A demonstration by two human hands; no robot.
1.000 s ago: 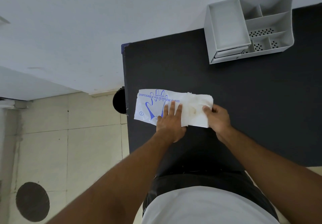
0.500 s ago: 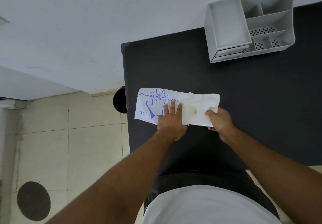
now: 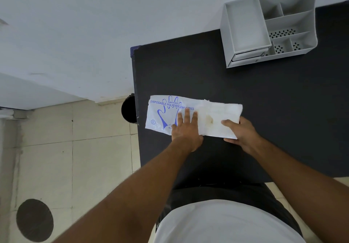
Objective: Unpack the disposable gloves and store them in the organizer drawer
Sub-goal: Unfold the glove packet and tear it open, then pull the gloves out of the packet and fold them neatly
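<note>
gloves pack (image 3: pixel 164 113) flat near worktop (image 3: pixel 264 95) left edge, pinned under left hand (image 3: pixel 186 127) with flat fingers. right hand (image 3: pixel 239 131) gripping glove stack (image 3: pixel 221 118) sticking out. organizer (image 3: pixel 268 25) at far edge.

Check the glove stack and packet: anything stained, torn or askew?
One oddity: a yellowish-brown stain marks the white folded stack of disposable gloves, between the left hand and right hand. The blue-printed plastic packet looks merely crumpled.

Black table (image 3: pixel 207 76): glove packet (image 3: pixel 162 114), organizer (image 3: pixel 268 25).
</note>
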